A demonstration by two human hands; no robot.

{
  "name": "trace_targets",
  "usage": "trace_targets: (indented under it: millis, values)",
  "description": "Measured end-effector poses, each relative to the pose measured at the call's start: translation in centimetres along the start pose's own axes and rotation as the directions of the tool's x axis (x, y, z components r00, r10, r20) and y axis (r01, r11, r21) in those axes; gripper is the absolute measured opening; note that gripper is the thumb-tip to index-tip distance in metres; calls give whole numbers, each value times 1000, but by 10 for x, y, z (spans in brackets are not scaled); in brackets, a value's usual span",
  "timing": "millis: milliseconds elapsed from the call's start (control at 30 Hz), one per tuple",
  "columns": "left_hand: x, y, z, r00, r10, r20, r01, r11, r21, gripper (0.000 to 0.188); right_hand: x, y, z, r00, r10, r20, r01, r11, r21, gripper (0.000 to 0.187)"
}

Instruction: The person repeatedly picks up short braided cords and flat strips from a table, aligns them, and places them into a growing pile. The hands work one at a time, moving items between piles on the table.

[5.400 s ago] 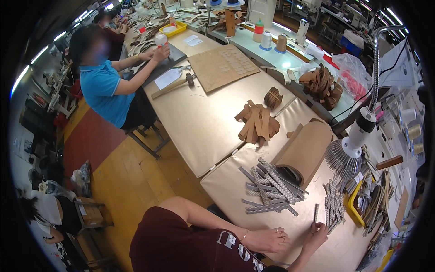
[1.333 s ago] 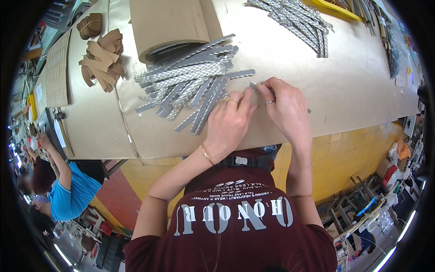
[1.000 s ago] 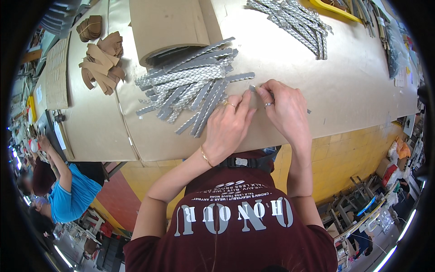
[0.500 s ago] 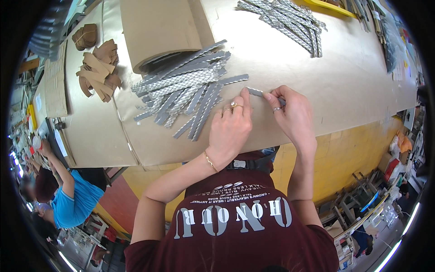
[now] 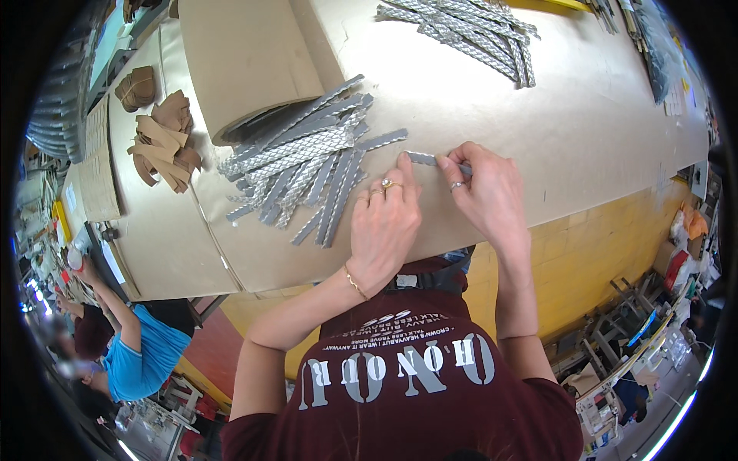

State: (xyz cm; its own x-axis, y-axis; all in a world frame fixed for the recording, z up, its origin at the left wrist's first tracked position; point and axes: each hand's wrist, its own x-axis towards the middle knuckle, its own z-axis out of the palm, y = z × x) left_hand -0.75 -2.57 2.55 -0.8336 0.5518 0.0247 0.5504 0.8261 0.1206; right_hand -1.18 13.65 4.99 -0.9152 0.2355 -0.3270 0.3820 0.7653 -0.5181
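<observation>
The narrow grey strip with a pale edge (image 5: 421,158) now shows a longer stretch between the fingers than a second ago, when only a small tip was visible. It lies across the gap, its right part pinched by the closed thumb and fingers of the right hand (image 5: 490,192); the left hand (image 5: 387,227) extends its index fingertip to the left end, though whether it grips cannot be told. Nearby sprawls a heap of silvery braided, grey-backed strips (image 5: 311,150), beside a smooth brown curled sheet (image 5: 246,61).
</observation>
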Motion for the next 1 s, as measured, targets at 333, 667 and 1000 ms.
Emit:
trace_targets:
  millis: [333, 667, 1000]
  values:
    - [-3, 10, 12, 991, 56, 119, -11, 935, -355, 71, -5, -1, 6, 993, -43, -113, 25, 988, -152, 22]
    - [-4, 12, 14, 987, 63, 151, -16, 955, -295, 74, -22, 39, -28, 975, 221, 4, -220, 966, 133, 25]
    - [-2, 12, 11, 983, 74, 165, -24, 958, -285, 73, -26, 46, -30, 991, 126, -41, -115, 972, 204, 20]
